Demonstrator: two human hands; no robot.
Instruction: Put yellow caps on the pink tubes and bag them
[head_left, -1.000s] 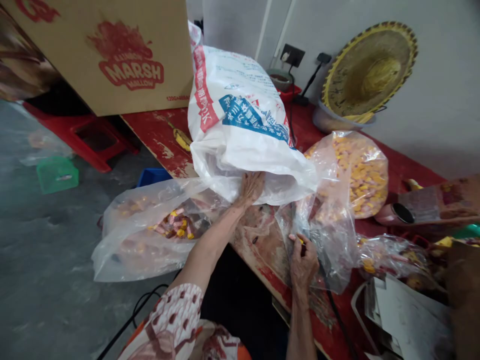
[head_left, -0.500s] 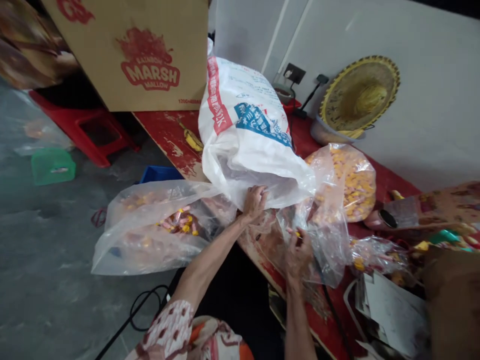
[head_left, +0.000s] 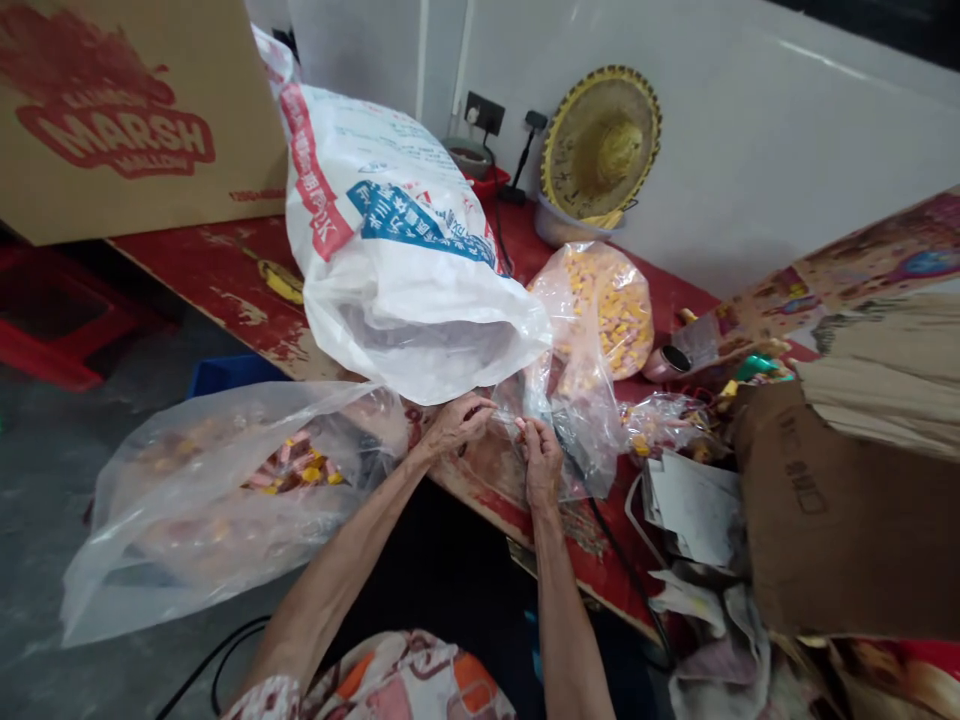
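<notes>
My left hand (head_left: 459, 424) is closed in a pinch just below the mouth of a large white woven sack (head_left: 420, 275). Facing it across a small gap, my right hand (head_left: 541, 460) also has its fingers pinched together. Whatever sits between the fingertips of either hand is too small to make out. A clear plastic bag (head_left: 180, 560) at the left lies open, with small pink and yellow pieces (head_left: 304, 465) inside. Beyond my right hand stands a clear bag full of similar yellow and pink pieces (head_left: 607, 310), its loose plastic reaching close to that hand.
A worn red table (head_left: 225, 270) carries a cardboard box (head_left: 142, 200) and a banana (head_left: 279, 282). Behind are a straw hat (head_left: 600, 145) and a wall socket (head_left: 484, 113). To the right are a pink cup (head_left: 666, 362), papers (head_left: 694, 510) and torn cardboard (head_left: 847, 520). A red stool (head_left: 60, 330) is at left.
My view has swung right. My left hand has come away from the sack's opening toward my right hand, and its fingers are now pinched. The yellow piece in my right fingers no longer shows.
</notes>
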